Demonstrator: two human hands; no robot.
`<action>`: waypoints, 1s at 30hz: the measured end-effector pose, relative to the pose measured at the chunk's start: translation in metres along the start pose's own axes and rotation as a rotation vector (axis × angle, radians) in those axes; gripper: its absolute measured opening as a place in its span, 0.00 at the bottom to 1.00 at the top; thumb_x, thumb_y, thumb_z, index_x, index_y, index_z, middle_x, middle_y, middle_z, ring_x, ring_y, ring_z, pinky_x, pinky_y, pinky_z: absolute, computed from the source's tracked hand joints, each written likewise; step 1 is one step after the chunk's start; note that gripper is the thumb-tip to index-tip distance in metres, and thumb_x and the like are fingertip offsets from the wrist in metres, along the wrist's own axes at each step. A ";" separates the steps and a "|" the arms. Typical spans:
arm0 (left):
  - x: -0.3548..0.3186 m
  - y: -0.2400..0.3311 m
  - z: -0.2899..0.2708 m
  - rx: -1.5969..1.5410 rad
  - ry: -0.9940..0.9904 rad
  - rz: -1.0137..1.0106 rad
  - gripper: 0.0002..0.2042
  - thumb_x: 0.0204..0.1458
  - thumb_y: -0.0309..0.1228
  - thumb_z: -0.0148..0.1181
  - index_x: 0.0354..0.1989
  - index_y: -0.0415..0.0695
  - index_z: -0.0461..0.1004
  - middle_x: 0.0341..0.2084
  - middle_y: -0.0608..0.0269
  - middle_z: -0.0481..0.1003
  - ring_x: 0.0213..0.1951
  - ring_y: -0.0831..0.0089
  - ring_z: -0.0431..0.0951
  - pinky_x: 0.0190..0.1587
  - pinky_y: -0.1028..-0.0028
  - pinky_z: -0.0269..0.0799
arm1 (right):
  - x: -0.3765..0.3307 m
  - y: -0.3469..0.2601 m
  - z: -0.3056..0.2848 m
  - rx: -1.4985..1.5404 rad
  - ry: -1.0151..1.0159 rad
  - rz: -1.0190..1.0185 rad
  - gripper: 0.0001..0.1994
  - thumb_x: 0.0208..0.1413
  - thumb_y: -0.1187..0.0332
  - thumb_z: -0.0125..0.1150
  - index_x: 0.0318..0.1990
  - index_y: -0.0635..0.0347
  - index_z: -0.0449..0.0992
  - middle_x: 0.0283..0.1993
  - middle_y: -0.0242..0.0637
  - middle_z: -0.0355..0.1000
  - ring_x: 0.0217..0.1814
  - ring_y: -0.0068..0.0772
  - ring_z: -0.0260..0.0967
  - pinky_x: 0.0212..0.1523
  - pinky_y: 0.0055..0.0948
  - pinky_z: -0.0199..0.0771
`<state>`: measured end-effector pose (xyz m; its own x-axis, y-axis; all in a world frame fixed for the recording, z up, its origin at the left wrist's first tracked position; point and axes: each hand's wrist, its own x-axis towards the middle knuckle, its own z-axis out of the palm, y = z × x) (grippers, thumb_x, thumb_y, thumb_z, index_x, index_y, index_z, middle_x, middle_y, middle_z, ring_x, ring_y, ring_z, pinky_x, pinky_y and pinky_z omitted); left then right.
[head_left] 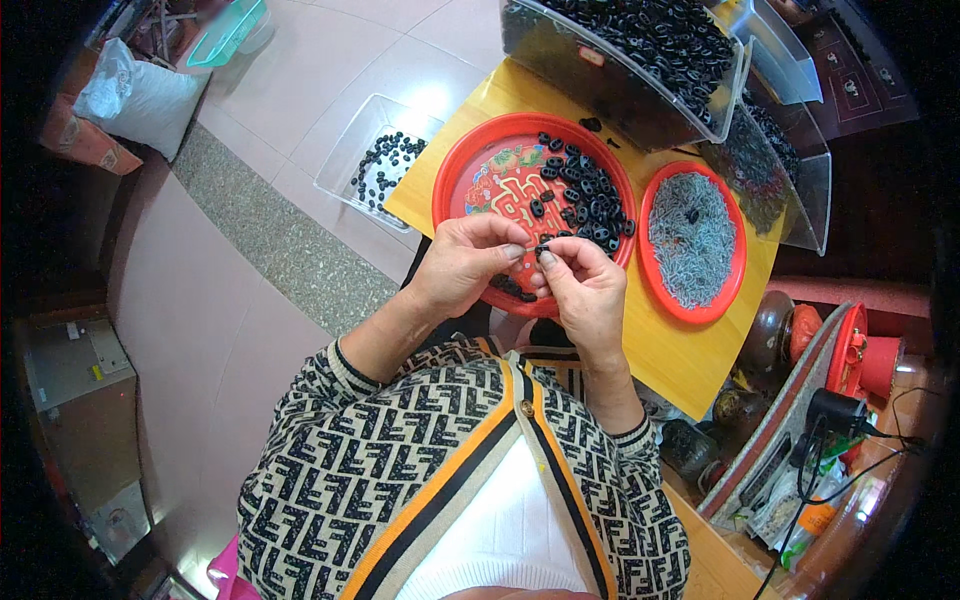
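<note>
Over the near part of a round red tray (447, 160), my two hands meet almost fingertip to fingertip. My right hand (588, 290) pinches a small black plastic part (542, 250) between thumb and forefinger. My left hand (462, 262) is closed in a pinch just left of that part; whatever lies between its fingertips is too small to make out. Loose black oval parts with holes (590, 190) cover the right side of the tray. To the right, a smaller red oval tray (651, 275) holds a heap of thin grey screws (695, 245), with one dark piece on top.
Both trays rest on a yellow table (660, 355). Clear bins (600, 85) full of black parts stand at its far side. Left of the table, a clear box (335, 165) holds scattered black pieces. A white sack (155, 100) sits far left; a cluttered shelf with cables (830, 410) is at right.
</note>
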<state>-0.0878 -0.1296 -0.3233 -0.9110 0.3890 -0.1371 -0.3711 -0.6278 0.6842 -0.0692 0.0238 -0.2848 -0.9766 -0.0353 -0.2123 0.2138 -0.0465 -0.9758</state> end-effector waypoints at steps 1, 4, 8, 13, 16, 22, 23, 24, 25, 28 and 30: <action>0.000 0.000 0.000 0.039 0.009 0.023 0.07 0.47 0.18 0.52 0.35 0.35 0.69 0.31 0.59 0.71 0.34 0.73 0.73 0.39 0.75 0.72 | -0.001 -0.001 0.001 0.001 0.000 0.001 0.06 0.51 0.74 0.53 0.36 0.66 0.71 0.26 0.30 0.70 0.26 0.15 0.66 0.26 0.14 0.68; 0.000 -0.001 0.002 0.049 0.012 0.055 0.08 0.46 0.18 0.52 0.37 0.35 0.68 0.32 0.59 0.71 0.35 0.73 0.73 0.39 0.74 0.72 | -0.003 -0.003 0.003 0.036 0.016 0.011 0.06 0.50 0.75 0.53 0.36 0.67 0.71 0.27 0.31 0.70 0.26 0.16 0.67 0.26 0.14 0.68; 0.000 0.001 0.006 0.033 0.018 0.037 0.09 0.46 0.18 0.52 0.38 0.36 0.68 0.32 0.59 0.71 0.34 0.73 0.73 0.39 0.74 0.72 | -0.003 0.000 0.003 -0.051 0.005 -0.063 0.06 0.50 0.76 0.53 0.35 0.67 0.71 0.27 0.31 0.70 0.27 0.16 0.67 0.27 0.15 0.68; 0.000 0.001 0.007 0.053 0.008 0.037 0.10 0.46 0.19 0.54 0.38 0.36 0.68 0.31 0.61 0.72 0.33 0.75 0.74 0.38 0.74 0.73 | -0.003 0.002 0.003 -0.092 0.009 -0.093 0.06 0.48 0.77 0.53 0.35 0.67 0.71 0.27 0.32 0.70 0.27 0.17 0.68 0.27 0.16 0.68; 0.000 0.000 0.005 0.099 0.005 0.053 0.11 0.45 0.19 0.54 0.39 0.36 0.68 0.31 0.62 0.72 0.33 0.76 0.74 0.38 0.75 0.72 | -0.004 0.002 0.004 -0.133 0.023 -0.099 0.06 0.48 0.77 0.54 0.34 0.67 0.72 0.27 0.31 0.70 0.27 0.17 0.68 0.27 0.16 0.68; -0.002 0.003 0.010 0.238 0.054 0.100 0.09 0.45 0.19 0.55 0.36 0.35 0.69 0.30 0.63 0.71 0.32 0.79 0.72 0.38 0.79 0.70 | -0.003 0.011 0.003 -0.238 0.080 -0.193 0.04 0.44 0.78 0.56 0.31 0.66 0.73 0.25 0.34 0.71 0.25 0.17 0.68 0.26 0.18 0.68; -0.002 0.003 0.010 0.238 0.054 0.100 0.09 0.45 0.19 0.55 0.36 0.35 0.69 0.30 0.63 0.71 0.32 0.79 0.72 0.38 0.79 0.70 | -0.003 0.012 0.003 -0.242 0.082 -0.210 0.04 0.44 0.78 0.56 0.30 0.66 0.73 0.24 0.35 0.71 0.25 0.18 0.68 0.26 0.18 0.68; -0.002 0.003 0.010 0.261 0.049 0.107 0.08 0.45 0.18 0.55 0.36 0.35 0.69 0.30 0.63 0.72 0.33 0.79 0.72 0.38 0.79 0.70 | -0.002 0.013 0.003 -0.247 0.083 -0.226 0.04 0.43 0.78 0.56 0.29 0.66 0.73 0.23 0.36 0.70 0.24 0.18 0.68 0.25 0.19 0.68; -0.002 0.003 0.010 0.285 0.045 0.113 0.08 0.45 0.18 0.55 0.35 0.35 0.70 0.29 0.63 0.72 0.33 0.79 0.72 0.38 0.79 0.70 | -0.003 0.012 0.003 -0.247 0.084 -0.226 0.04 0.43 0.78 0.56 0.29 0.66 0.73 0.23 0.36 0.70 0.24 0.18 0.68 0.25 0.19 0.68; -0.002 0.002 0.011 0.327 0.050 0.123 0.07 0.44 0.17 0.54 0.33 0.34 0.71 0.29 0.63 0.72 0.33 0.79 0.72 0.37 0.80 0.70 | -0.004 0.008 0.004 -0.205 0.091 -0.202 0.03 0.44 0.78 0.56 0.29 0.67 0.73 0.23 0.36 0.71 0.23 0.20 0.69 0.24 0.19 0.68; -0.001 0.002 0.010 0.380 0.050 0.133 0.07 0.44 0.17 0.54 0.34 0.35 0.70 0.28 0.62 0.73 0.32 0.78 0.73 0.36 0.79 0.71 | -0.005 0.007 0.005 -0.146 0.069 -0.128 0.04 0.45 0.78 0.55 0.29 0.67 0.73 0.23 0.35 0.71 0.22 0.20 0.69 0.23 0.19 0.68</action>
<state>-0.0856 -0.1244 -0.3144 -0.9576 0.2821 -0.0578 -0.1650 -0.3733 0.9129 -0.0629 0.0187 -0.2899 -0.9960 0.0307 -0.0840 0.0866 0.0990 -0.9913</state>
